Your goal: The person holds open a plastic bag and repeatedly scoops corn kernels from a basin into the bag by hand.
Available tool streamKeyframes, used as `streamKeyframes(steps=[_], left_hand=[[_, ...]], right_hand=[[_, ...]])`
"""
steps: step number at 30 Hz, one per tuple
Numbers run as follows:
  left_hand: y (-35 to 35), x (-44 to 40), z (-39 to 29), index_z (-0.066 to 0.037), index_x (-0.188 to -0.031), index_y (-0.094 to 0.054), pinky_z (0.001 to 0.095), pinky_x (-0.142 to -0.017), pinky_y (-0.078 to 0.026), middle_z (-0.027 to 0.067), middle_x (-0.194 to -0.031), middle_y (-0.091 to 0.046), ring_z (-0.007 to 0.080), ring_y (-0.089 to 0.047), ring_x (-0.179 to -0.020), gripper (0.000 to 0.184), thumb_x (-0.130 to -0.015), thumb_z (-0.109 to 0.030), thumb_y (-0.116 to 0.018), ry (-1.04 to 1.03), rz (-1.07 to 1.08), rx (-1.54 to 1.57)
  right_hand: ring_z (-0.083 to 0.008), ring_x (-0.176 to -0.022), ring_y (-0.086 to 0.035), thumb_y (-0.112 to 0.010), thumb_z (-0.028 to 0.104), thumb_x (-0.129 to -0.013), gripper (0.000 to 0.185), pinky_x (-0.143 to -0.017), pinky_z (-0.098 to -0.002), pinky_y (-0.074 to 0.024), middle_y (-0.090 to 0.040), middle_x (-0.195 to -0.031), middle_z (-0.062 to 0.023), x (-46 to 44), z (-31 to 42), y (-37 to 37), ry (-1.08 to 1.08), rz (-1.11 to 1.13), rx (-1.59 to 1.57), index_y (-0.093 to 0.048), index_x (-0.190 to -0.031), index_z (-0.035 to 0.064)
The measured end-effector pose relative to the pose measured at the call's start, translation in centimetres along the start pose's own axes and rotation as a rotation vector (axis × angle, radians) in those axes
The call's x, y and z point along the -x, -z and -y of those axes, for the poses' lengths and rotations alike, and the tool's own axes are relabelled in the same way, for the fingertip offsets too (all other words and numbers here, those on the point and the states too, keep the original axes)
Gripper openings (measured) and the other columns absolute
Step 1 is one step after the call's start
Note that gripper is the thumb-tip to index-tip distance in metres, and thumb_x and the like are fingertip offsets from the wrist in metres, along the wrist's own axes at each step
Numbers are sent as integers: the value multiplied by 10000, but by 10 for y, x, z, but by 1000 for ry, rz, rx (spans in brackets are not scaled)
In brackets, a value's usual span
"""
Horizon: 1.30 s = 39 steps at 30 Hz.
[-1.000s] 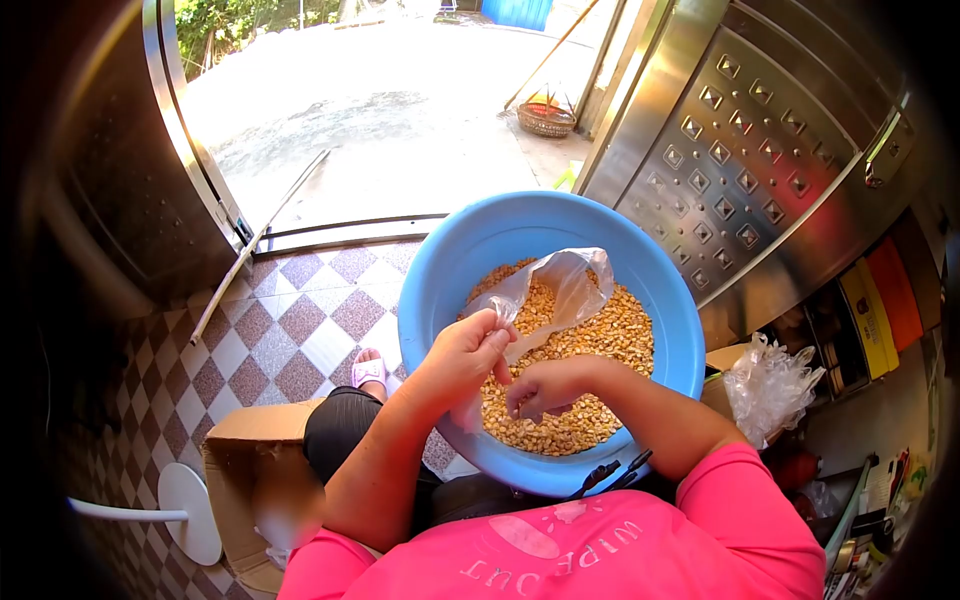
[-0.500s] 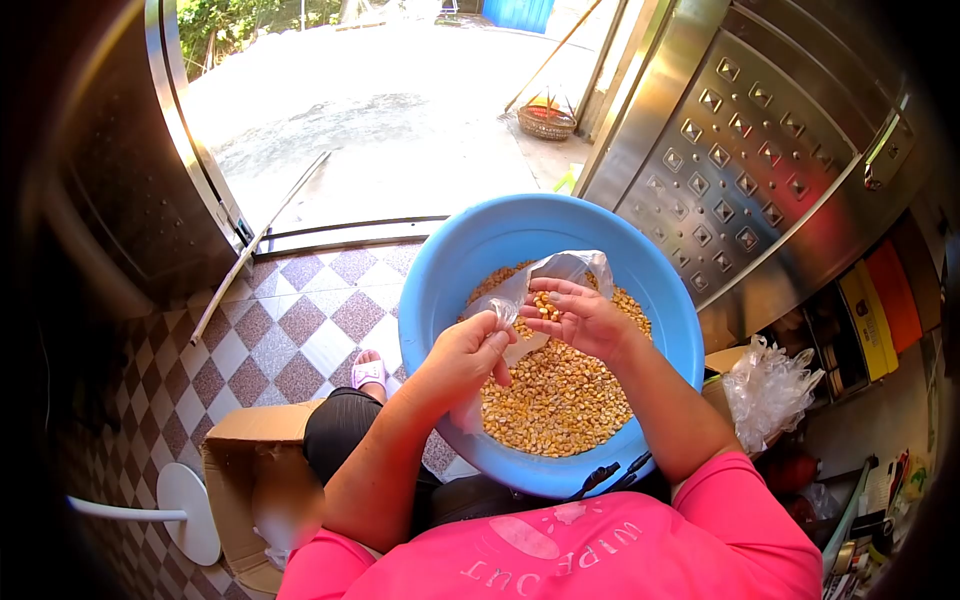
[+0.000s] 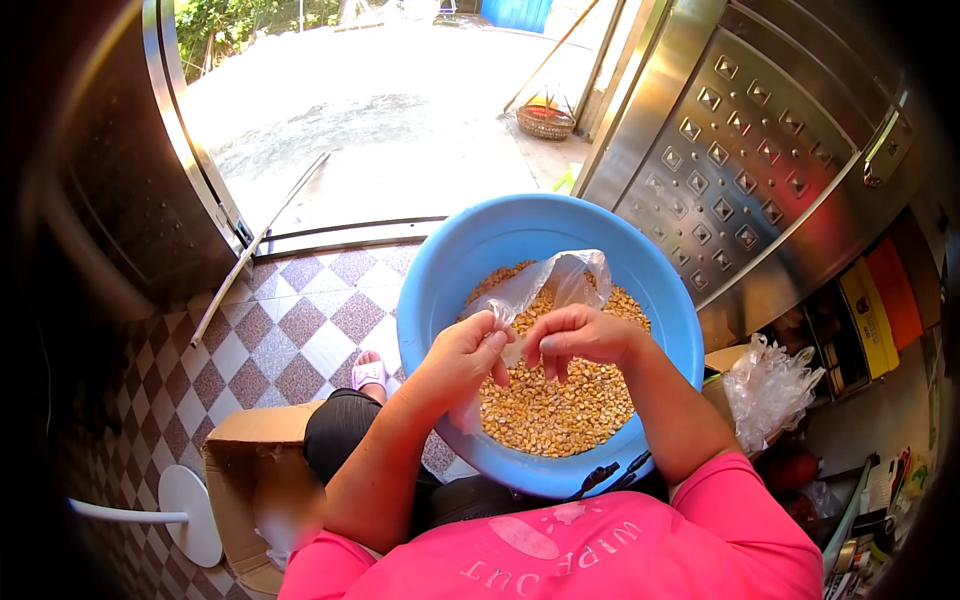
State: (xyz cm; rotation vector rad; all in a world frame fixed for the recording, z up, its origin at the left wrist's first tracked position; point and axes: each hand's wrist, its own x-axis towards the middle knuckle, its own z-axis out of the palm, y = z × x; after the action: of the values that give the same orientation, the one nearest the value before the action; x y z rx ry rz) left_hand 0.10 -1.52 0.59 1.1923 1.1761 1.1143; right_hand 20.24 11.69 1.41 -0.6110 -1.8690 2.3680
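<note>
A large blue basin (image 3: 428, 262) holds a bed of yellow corn kernels (image 3: 555, 405). A clear plastic bag (image 3: 545, 275) lies open in it over the corn. My left hand (image 3: 468, 350) is closed in a pinch on the bag's gathered edge, at the left of the basin. Palm down, my right hand (image 3: 580, 335) is just beside it above the corn, its fingers curled downward. What those fingers hold, if anything, is hidden beneath the hand.
An open cardboard box (image 3: 232, 470) stands to the left on the checkered floor (image 3: 272, 352). Bundled clear plastic bags (image 3: 768, 385) sit at the right. A pole (image 3: 255, 245) crosses the doorway sill, and a metal door (image 3: 740, 170) stands at the right.
My right hand has turned from palm up, with corn kernels showing in its fingers, to palm down with the fingers curled. My left hand stays on the bag's edge.
</note>
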Motion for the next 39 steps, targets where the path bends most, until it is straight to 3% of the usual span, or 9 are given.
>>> streamKeyframes(steps=[2,3,5,8,20,30,34,36,39], left_hand=[[0,0,0,11,-951,-528,215,-563,-436,24,-764,-538,96,-578,-611,151,-961,-123,-457,2,2,23],[0,0,1,10,-951,-528,215,-563,-435,25,-761,-538,97,-579,-610,151,-961,-123,-457,-1,0,17],[0,0,1,10,-951,-529,216,-562,-435,25,-757,-539,97,-580,-609,151,-960,-123,-457,-3,1,11],[0,1,-1,10,-952,-529,217,-565,-437,24,-748,-539,98,-582,-605,151,-959,-124,-458,-2,3,5],[1,1,-1,7,-954,-530,219,-568,-431,20,-733,-537,96,-575,-599,153,-957,-130,-463,-2,6,8],[1,0,1,7,-955,-528,218,-567,-436,24,-748,-538,95,-574,-603,149,-960,-124,-458,-9,13,4],[1,-2,6,11,-950,-527,220,-559,-448,28,-777,-538,97,-575,-605,146,-960,-117,-458,-39,12,32],[0,-1,3,12,-949,-526,221,-557,-450,29,-782,-538,98,-576,-605,144,-959,-115,-458,-27,11,17],[0,-1,3,11,-948,-527,221,-559,-452,29,-788,-539,99,-577,-605,141,-958,-111,-458,-18,8,8]], right_hand=[[-178,-714,-648,-545,186,-894,280,-620,-295,-545,-646,-926,-76,-6,-6,-13,-294,179,319,-578,-1128,38],[-178,-714,-648,-545,186,-894,280,-620,-295,-545,-646,-926,-76,-9,-12,-20,-294,178,318,-578,-1128,38],[-168,-725,-635,-572,232,-862,292,-599,-303,-538,-635,-891,-86,-15,-25,-31,-513,126,854,-587,-1092,54],[-173,-710,-631,-589,282,-830,321,-585,-302,-528,-623,-848,-88,-24,-40,-34,-753,148,1104,-589,-1063,61],[-179,-563,-595,-596,192,-805,210,-493,-313,-488,-590,-685,-80,-36,-72,-56,-718,574,929,-533,-930,36],[-104,-492,-518,-545,130,-839,195,-438,-246,-418,-628,-739,-47,-22,-27,-34,-514,353,652,-609,-1009,58],[-68,-479,-484,-547,147,-888,167,-412,-206,-355,-611,-768,-44,-13,-18,-17,-350,209,264,-597,-1028,72],[-66,-485,-490,-544,142,-906,189,-417,-201,-361,-609,-792,-50,-10,-12,-12,-258,72,-187,-568,-1077,67],[-89,-590,-547,-539,133,-915,233,-475,-210,-445,-612,-878,-75,-12,-15,-4,-72,-51,-349,-543,-1125,31]])
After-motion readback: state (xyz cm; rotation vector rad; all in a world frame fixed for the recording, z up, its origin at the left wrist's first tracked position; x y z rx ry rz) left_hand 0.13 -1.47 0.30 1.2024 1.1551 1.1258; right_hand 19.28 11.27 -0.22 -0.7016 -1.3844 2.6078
